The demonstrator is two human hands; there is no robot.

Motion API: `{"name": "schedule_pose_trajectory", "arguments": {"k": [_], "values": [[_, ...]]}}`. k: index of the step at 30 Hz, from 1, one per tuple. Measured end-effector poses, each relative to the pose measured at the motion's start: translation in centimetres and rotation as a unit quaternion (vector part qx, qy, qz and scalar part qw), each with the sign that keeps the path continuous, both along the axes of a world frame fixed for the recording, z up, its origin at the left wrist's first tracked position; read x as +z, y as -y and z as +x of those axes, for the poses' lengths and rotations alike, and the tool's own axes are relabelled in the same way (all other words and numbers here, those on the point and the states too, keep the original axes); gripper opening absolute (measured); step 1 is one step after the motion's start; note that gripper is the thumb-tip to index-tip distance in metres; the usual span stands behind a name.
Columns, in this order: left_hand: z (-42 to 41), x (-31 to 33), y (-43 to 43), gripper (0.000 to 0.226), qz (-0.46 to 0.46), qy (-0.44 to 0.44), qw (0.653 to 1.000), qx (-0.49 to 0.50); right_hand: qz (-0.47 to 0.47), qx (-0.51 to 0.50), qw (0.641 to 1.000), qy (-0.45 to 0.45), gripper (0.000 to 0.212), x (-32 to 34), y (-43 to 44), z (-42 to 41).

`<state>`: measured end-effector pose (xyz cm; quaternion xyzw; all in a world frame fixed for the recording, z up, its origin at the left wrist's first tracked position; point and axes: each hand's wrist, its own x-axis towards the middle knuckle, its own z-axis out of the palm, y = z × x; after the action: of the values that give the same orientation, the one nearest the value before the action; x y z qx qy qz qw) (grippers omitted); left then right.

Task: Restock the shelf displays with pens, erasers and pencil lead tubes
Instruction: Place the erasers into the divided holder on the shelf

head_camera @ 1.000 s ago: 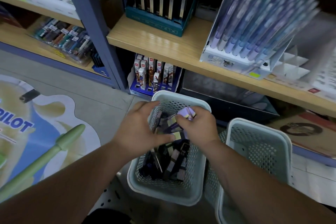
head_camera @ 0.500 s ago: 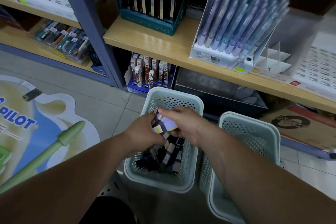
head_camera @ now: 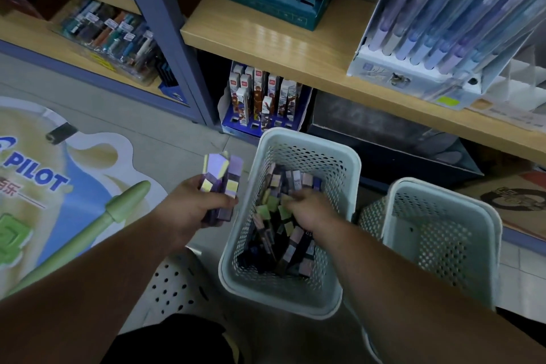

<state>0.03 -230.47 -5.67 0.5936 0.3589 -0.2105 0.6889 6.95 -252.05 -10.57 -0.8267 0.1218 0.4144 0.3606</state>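
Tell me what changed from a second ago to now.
The left hand drew left, out over the floor, gripping the purple bundle that both hands held above the basket. The right hand let go of the bundle and dipped among the loose packs in the basket; whether it grips one is unclear. The basket and the second basket stayed put.

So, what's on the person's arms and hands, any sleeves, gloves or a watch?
The left forearm and right forearm are bare to the frame edge, no sleeves in view. The left hand and right hand carry no gloves, and no watch, band or ring shows.
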Motion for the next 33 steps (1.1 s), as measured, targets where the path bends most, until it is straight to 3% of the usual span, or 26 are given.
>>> {"name": "schedule_pose_trajectory", "arguments": {"k": [2,6,9,13,17,22,25,29,33], "values": [[-0.8,-0.5,-0.3,0.045,0.003,-0.003,1.0,0.011,-0.012,0.028,1.0,0.004,0.057,-1.7,-0.3,-1.2],[-2.0,-1.7,-0.4,0.049,0.005,-0.019,1.0,0.013,0.007,0.048,0.998,0.038,0.058,-4.7,-1.8,-3.3],[-2.4,-2.1,0.0,0.037,0.002,-0.023,0.999,0.025,-0.051,0.106,0.988,0.096,0.061,-5.4,-2.5,-4.1],[-3.0,-2.2,0.5,0.042,-0.01,-0.023,0.999,0.027,-0.115,0.194,0.963,0.147,0.048,-5.2,-2.6,-4.5],[-2.7,-2.1,0.4,0.04,-0.005,-0.017,0.999,0.032,-0.129,0.268,0.942,0.155,0.05,-5.0,-2.7,-4.6],[-1.9,-1.1,0.5,0.042,0.0,0.007,0.999,0.044,-0.072,0.182,0.972,0.131,0.044,-2.7,-1.8,-3.9],[-1.6,0.1,1.2,0.036,-0.01,0.022,0.999,0.043,0.03,0.101,0.989,0.107,0.032,0.7,-1.2,-3.2],[-1.2,2.8,3.7,0.033,-0.02,0.036,0.999,0.021,0.182,-0.002,0.982,0.058,0.016,6.2,0.2,-2.8],[-1.4,7.0,7.3,0.047,-0.064,0.061,0.996,-0.01,0.255,-0.046,0.964,0.065,0.022,10.8,2.1,-3.0]]}}
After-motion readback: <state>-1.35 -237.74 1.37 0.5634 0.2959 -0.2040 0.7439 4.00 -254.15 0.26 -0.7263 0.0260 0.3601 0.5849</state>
